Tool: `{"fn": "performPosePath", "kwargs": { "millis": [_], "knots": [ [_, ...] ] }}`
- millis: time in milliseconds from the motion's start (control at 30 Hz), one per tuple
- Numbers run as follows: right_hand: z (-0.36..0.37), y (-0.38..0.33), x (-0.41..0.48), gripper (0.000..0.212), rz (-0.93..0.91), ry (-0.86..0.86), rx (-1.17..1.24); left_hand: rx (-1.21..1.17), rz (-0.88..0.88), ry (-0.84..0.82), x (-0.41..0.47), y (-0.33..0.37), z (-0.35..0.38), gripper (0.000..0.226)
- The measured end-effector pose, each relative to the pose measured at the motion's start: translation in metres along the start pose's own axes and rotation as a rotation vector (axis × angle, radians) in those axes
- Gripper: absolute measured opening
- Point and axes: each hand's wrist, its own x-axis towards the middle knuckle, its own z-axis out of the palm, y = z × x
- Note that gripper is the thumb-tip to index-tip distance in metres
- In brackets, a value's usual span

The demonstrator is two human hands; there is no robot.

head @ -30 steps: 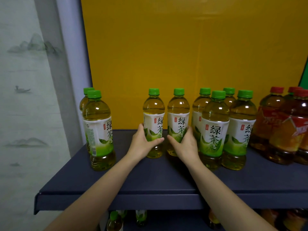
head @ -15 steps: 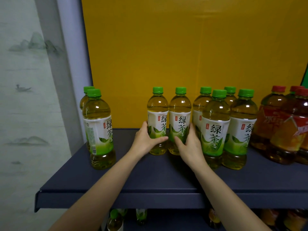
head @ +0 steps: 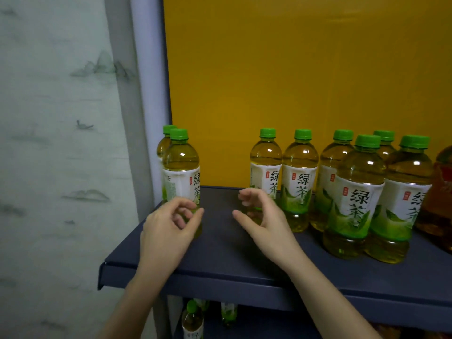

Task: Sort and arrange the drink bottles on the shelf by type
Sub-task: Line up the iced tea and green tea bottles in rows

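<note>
Both forearms reach up from the bottom edge over the front lip of the dark blue shelf (head: 220, 255). The left hand (head: 168, 231) hovers at the shelf's left end, back toward the camera, fingers loosely curled and thumb pointing right; its grip is apart and holds nothing. Just behind it stands the left pair of green tea bottles (head: 181, 172), one behind the other, upright against the shelf's left edge.

The right hand (head: 264, 221) hangs near the shelf's middle in a loose C that opens leftward, thumb low and fingers above; its grip is also apart and empty. It partly covers the foot of the nearest bottle (head: 266, 167) of the main green tea group (head: 357, 192), six upright bottles packed close together. A bare stretch of shelf separates the pair from that group. A brown tea bottle (head: 440, 192) stands at the right edge, beside the group.
</note>
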Motion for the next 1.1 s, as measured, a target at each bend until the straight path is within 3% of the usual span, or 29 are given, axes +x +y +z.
{"fn": "performPosePath", "kwargs": {
  "millis": [167, 300, 467, 567, 867, 1100],
  "knots": [
    [0.046, -0.008, 0.033, 0.07, 0.157, -0.277, 0.146, -0.021, -0.02, 0.155, 0.01, -0.026, -0.033, 0.029],
    [0.07, -0.013, 0.06, 0.086, 0.33, -0.421, 0.299, -0.058, -0.124, 0.146, 0.022, -0.049, -0.045, 0.019],
    [0.088, -0.005, 0.073, 0.07, 0.295, -0.5, 0.397, -0.037, -0.181, 0.076, 0.03, -0.066, -0.047, 0.022],
    [0.092, -0.004, 0.072, 0.065, 0.274, -0.405, 0.41, -0.012, -0.22, 0.038, 0.038, -0.07, -0.043, 0.034],
    [0.08, 0.008, 0.063, 0.063, 0.321, 0.05, 0.32, -0.154, -0.413, -0.162, 0.086, -0.074, -0.018, 0.106],
    [0.059, 0.005, 0.053, 0.065, 0.272, 0.277, 0.247, -0.18, -0.393, -0.134, 0.101, -0.07, 0.012, 0.097]
  ]
}}
